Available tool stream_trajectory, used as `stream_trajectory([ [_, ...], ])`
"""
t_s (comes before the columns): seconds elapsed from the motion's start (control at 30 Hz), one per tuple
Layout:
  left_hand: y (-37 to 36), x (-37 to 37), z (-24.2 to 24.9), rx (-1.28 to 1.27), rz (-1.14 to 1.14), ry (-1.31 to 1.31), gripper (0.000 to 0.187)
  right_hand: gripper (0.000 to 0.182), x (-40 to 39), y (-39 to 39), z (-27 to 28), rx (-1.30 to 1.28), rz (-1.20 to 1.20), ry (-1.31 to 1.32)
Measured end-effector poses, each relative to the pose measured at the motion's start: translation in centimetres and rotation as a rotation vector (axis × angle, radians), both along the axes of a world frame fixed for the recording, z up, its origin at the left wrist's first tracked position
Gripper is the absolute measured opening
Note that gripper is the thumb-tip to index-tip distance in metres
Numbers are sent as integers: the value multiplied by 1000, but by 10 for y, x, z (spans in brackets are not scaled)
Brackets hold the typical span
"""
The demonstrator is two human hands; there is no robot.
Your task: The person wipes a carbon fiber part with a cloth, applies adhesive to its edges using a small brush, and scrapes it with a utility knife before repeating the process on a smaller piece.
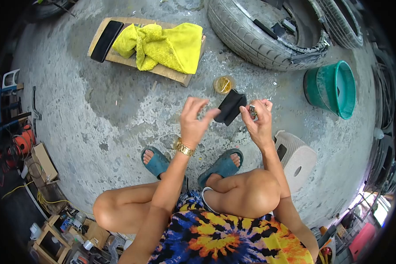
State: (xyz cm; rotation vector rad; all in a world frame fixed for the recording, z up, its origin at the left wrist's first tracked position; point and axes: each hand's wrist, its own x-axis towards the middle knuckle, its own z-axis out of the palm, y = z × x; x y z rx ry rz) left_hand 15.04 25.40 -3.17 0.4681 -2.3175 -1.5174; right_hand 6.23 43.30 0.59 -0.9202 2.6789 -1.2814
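Observation:
A black folded piece (230,108), flat and dark with a crease along it, hangs over the floor between my hands. My right hand (258,119) pinches its right edge between thumb and fingers; a chunky ring shows on that hand. My left hand (194,119), with a gold watch at the wrist, is slightly blurred. Its thumb points at the piece's left edge, and the other fingers stand away from the thumb with nothing between them. Just beyond the black piece, a small clear cup (224,84) of amber liquid stands on the floor, partly overlapped by it.
A yellow cloth (169,48) and a black phone (107,41) lie on a low wooden board (185,79). Tires (251,46) lie at the back right, near a green bucket (323,88). A beige plastic stool (297,160) is beside my right knee. Tools and boxes line the left side.

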Motion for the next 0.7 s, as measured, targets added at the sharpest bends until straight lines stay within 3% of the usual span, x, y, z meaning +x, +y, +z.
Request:
stream_trajectory([
  [0.03,7,-1,3,-147,-7,44,60,22,1,-1,1,33,-12,31],
  [0.07,17,-3,3,-150,-8,46,60,22,4,-3,2,30,-12,33],
  [0.13,39,-7,1,-113,-66,-37,89,19,8,-9,3,33,1,115],
  [0.23,50,-10,0,-6,-23,-183,92,17,14,-12,-2,35,64,121],
  [0.4,41,-1,-22,29,-37,-190,72,12,13,6,-5,99,145,-127],
  [0.47,36,1,-27,57,-70,-175,70,7,11,19,-13,-60,-46,-250],
  [0.6,26,6,-31,92,-110,-197,70,12,-16,37,-6,-11,-84,-270],
  [0.67,23,8,-35,37,-137,-56,68,17,-25,45,-9,278,-187,-37],
  [0.7,23,9,-34,36,-132,-59,68,17,-28,47,-11,277,-182,-40],
])
